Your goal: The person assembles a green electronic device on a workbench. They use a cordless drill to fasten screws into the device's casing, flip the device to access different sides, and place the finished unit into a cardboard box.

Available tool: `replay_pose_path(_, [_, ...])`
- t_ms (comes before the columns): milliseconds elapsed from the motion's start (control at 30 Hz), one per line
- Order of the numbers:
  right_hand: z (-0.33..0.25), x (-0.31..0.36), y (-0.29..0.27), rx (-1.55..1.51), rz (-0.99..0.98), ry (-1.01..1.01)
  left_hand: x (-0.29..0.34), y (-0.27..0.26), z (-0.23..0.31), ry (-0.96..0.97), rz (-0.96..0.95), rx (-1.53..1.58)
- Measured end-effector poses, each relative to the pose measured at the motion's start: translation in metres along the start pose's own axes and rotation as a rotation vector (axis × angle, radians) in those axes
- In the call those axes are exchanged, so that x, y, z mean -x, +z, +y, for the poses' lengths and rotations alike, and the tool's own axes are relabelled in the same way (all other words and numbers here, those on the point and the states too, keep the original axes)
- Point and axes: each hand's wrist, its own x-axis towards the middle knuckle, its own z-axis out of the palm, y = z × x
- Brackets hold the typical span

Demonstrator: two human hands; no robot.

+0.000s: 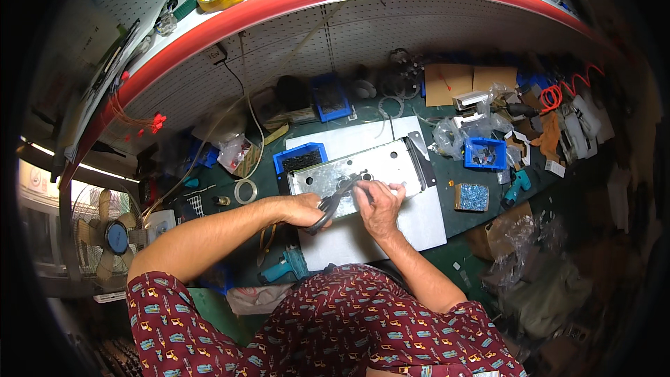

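I see my left hand (305, 209) clenched on pliers (340, 199) whose tips reach onto the metal plate (363, 171) at mid-counter. My right hand (380, 204) presses the plate's near edge. The pliers could slip and nick those fingers, I judge.

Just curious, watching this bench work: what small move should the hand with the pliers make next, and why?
Probably a gentle squeeze. The left hand holds the pliers with their tip already at a hole in the metal plate, and the right hand steadies things beside it. What the tip grips is too small to tell.
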Motion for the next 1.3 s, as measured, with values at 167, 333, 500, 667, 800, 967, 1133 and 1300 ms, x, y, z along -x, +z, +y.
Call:
replay_pose_path(167, [0.001, 0.0, -0.001, -0.003, -0.016, 0.012, 0.002, 0.005, -0.008, 0.016, 0.034, 0.109])
replay_pose_path(333, [0.001, 0.001, 0.001, 0.022, -0.033, 0.063, 0.013, -0.003, -0.002, -0.009, 0.17, 0.164])
replay_pose_path(500, [-0.001, 0.0, -0.001, 0.016, -0.053, 0.079, 0.01, -0.039, 0.005, 0.093, 0.784, -0.27])
replay_pose_path(667, [-0.007, 0.001, -0.008, 0.128, -0.166, 0.127, -0.044, -0.059, -0.011, 0.367, 0.861, -0.382])
replay_pose_path(800, [-0.017, 0.006, -0.008, 0.197, -0.117, 0.112, -0.091, -0.056, -0.016, 0.616, 0.736, -0.146])
replay_pose_path(967, [-0.025, 0.01, -0.007, 0.148, -0.112, 0.272, -0.11, -0.047, -0.019, 0.682, 0.658, -0.004])
replay_pose_path(1133, [-0.027, 0.015, -0.007, 0.188, -0.127, 0.227, -0.109, -0.042, -0.02, 0.659, 0.661, 0.033])
replay_pose_path(1300, [-0.028, 0.017, -0.004, 0.171, -0.147, 0.287, -0.106, -0.042, -0.018, 0.6, 0.642, 0.061])
